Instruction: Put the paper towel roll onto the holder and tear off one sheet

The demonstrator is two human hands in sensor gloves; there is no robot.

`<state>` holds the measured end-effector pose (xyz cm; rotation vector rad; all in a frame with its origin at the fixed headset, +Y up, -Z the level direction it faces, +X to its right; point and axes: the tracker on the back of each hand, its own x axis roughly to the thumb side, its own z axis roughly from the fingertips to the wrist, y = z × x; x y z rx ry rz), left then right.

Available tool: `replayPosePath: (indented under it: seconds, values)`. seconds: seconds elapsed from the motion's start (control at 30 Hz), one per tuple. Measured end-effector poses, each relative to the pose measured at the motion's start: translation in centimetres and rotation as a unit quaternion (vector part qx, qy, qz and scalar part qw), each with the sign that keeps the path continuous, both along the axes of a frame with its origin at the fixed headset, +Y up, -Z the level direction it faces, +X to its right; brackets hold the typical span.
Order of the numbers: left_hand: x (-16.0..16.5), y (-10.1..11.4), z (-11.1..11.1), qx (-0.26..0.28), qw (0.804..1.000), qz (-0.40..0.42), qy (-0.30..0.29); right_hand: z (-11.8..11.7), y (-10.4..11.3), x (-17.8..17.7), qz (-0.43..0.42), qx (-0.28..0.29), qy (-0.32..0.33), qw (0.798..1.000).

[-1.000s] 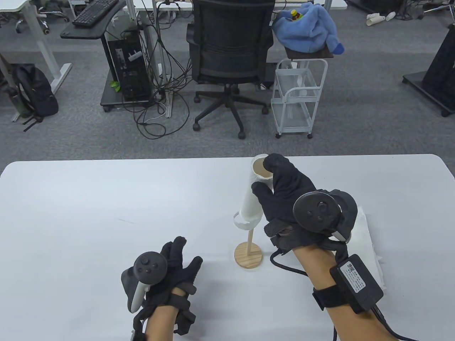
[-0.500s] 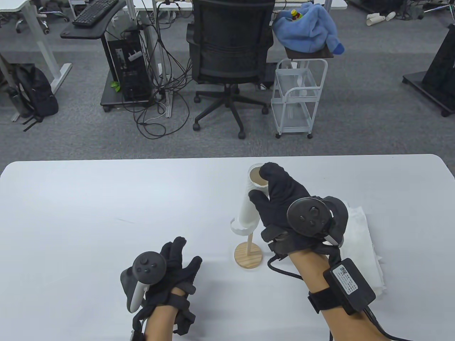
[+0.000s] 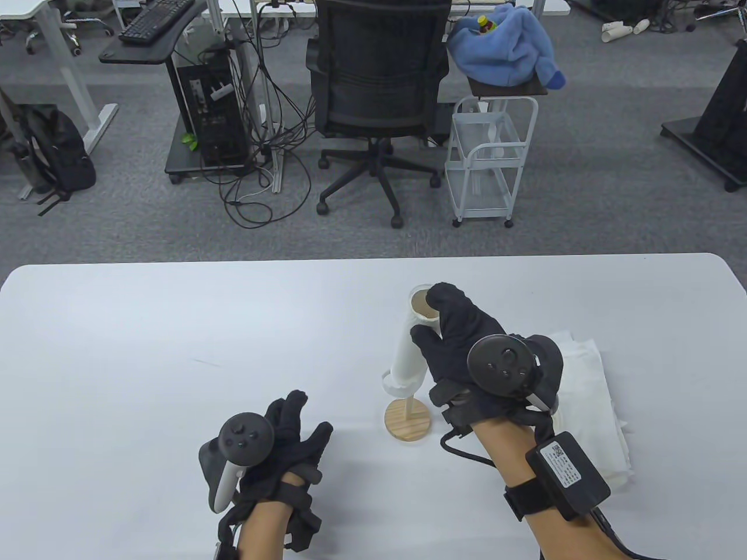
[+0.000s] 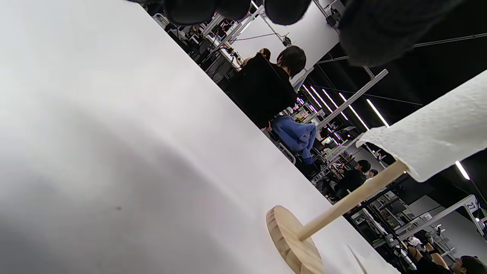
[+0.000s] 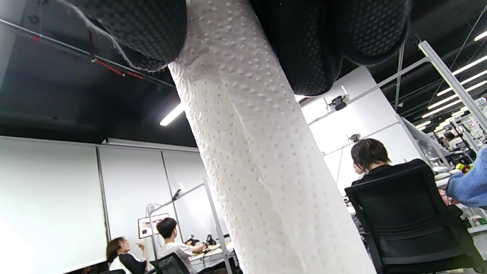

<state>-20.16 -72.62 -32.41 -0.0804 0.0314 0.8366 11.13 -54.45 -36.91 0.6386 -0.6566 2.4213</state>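
Left hand [image 3: 280, 434] idle near the table's [image 3: 117, 350] front edge, fingers loose, empty. Right hand [image 3: 467, 350] grips the paper towel roll [image 3: 408, 350], threaded partway down the holder [image 3: 408, 419]. Risk: tilted roll binds and tips the light base. Pole top hidden inside the roll; folded cloth [image 3: 589, 396] partly covered.

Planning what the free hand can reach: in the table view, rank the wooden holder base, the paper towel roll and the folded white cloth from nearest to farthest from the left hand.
1. Wooden holder base: just right of the left hand.
2. Paper towel roll: above the base on the holder's rod, gripped by the right hand.
3. Folded white cloth: farthest right, partly behind the right hand.
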Motion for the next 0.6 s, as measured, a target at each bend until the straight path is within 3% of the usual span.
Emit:
replayPosePath:
  seconds: [0.6]
  values:
    - [0.1, 0.0, 0.0, -0.004, 1.0, 0.007, -0.007, -0.7, -4.4, 0.0, 0.002, -0.029, 0.003, 1.0]
